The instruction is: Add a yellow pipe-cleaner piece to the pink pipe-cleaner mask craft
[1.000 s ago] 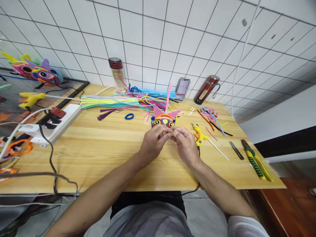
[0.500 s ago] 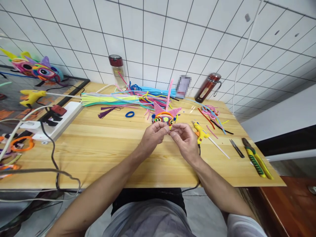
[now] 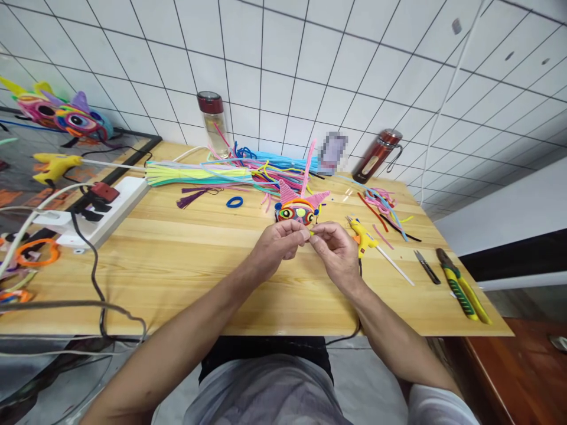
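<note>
My left hand [image 3: 280,247] and my right hand [image 3: 334,251] meet at the fingertips over the table. Between them, both pinch a small yellow piece [image 3: 312,232], mostly covered by the fingers. Just behind lies a colourful mask-like figure [image 3: 296,212] with pink pointed ears, big round eyes and blue balls at its sides; my fingers hide its lower edge. A yellow glue gun [image 3: 365,239] with a white glue stick rests right of my right hand. Bundles of pipe cleaners [image 3: 199,176] lie behind to the left.
On the wooden table [image 3: 186,283] are a blue ring [image 3: 234,202], purple tassels [image 3: 195,198], snips [image 3: 427,267] and pliers [image 3: 460,286]. A glass bottle [image 3: 212,124], a red flask [image 3: 378,156] and a power strip [image 3: 108,212] stand farther out. Another glue gun [image 3: 55,167] lies left.
The view has shifted slightly. My fingertips have moved a little, and the yellow piece between them shows more clearly. The figure's face is less covered by my hands.
</note>
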Motion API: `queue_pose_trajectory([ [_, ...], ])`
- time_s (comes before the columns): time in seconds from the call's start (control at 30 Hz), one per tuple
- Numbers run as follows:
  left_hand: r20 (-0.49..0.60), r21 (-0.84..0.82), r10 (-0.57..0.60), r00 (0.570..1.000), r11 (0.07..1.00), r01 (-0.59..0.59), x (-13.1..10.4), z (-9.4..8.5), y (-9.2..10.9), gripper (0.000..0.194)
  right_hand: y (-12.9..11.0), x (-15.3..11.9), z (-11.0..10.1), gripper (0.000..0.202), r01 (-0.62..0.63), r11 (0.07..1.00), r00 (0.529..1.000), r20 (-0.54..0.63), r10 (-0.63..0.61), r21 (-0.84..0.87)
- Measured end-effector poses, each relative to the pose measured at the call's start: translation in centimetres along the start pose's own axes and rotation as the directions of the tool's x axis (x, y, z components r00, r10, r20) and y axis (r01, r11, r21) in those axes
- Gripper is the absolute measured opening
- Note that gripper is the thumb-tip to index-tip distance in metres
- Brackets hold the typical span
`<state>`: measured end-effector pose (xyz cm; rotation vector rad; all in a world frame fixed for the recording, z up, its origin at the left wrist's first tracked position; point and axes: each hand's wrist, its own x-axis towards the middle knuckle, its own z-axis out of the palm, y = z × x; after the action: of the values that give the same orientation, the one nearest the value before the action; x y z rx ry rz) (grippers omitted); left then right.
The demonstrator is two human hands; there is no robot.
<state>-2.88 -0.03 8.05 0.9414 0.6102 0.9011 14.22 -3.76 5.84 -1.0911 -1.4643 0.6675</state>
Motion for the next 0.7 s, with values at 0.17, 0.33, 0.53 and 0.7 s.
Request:
queue_pose_trajectory([
  [0.17, 0.008, -0.002, -0.005, 1.000, 1.000, 0.005, -0.1, -0.1, 0.0, 0.044, 0.1, 0.0, -0.2, 0.021, 0.019, 1.000, 1.000, -0.003, -0.019, -0.023],
  [0.33, 0.008, 0.001, -0.023, 1.000, 1.000, 0.023, -0.1, -0.1, 0.2, 0.044, 0.1, 0.0, -0.3, 0.017, 0.019, 1.000, 1.000, 0.001, -0.019, 0.018],
  [0.53, -0.058, -0.003, -0.036, 0.998, 0.999, 0.036, -0.1, 0.1, 0.3, 0.040, -0.7, 0.4, -0.5, 0.027, -0.030, 0.998, 0.999, 0.033, 0.028, 0.055],
  [0.7, -0.038, 0.017, -0.049, 0.998, 0.999, 0.050, 0.0, 0.0, 0.3, 0.041, -1.0, 0.6, -0.7, 0.020, 0.058, 0.997, 0.998, 0.036, -0.056, -0.044],
])
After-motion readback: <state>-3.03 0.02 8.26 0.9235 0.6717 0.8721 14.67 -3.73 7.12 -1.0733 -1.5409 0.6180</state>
